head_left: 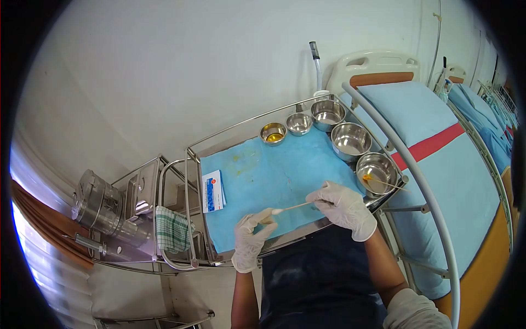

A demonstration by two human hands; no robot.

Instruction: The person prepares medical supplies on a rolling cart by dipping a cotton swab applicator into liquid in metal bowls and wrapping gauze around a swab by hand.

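A cotton swab [296, 206] with a long thin stick spans the space between my hands, above the near edge of the blue sheet [274, 178]. My right hand [346, 210], in a white glove, is closed around the stick's right end. My left hand [251, 238], gloved too, has its fingertips pinched at the white cotton tip. Just beyond my right hand stands a steel bowl [390, 189], in which lies another swab [372, 179] with an orange-stained tip, its stick resting over the rim.
More steel bowls line the trolley's far and right edges, including a small bowl [263, 135] holding amber liquid. A blue-and-white box [212, 192] lies at left. Beside the trolley are a bed rail [422, 178], a second cart with a steel drum [98, 200], and a checked cloth [174, 229].
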